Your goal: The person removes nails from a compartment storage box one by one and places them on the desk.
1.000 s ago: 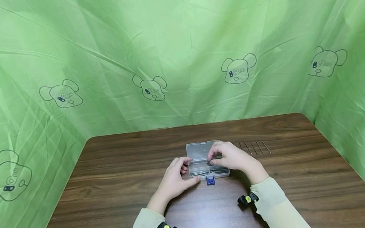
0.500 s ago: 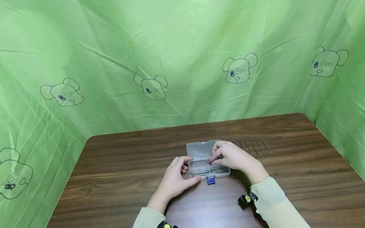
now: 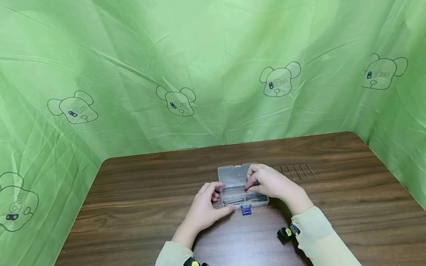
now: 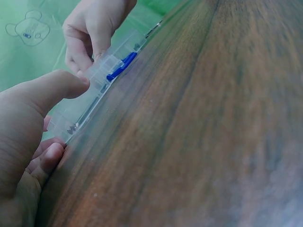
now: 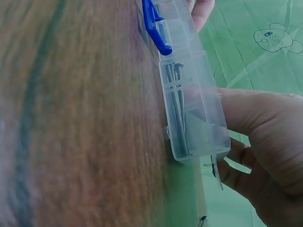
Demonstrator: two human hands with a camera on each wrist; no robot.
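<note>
A clear plastic box (image 3: 233,178) lies open mid-table, its lid folded away from me and a blue latch (image 3: 246,210) at its near edge. Several steel nails (image 5: 177,106) lie in its tray. My left hand (image 3: 205,206) grips the box's left end, with the thumb (image 4: 57,87) on the near wall of the box (image 4: 97,87). My right hand (image 3: 272,182) hovers over the right half of the box and pinches a thin nail (image 3: 254,184) between thumb and fingers. In the right wrist view its thumb (image 5: 251,118) sits against the box (image 5: 194,109).
A row of several loose nails (image 3: 295,171) lies on the brown wooden table (image 3: 129,232), just right of the box. Green cloth with bear prints (image 3: 177,99) walls in the table at the back and both sides.
The right hand's fingers have shifted very slightly over the box. The left hand and the box have stayed where they were.
</note>
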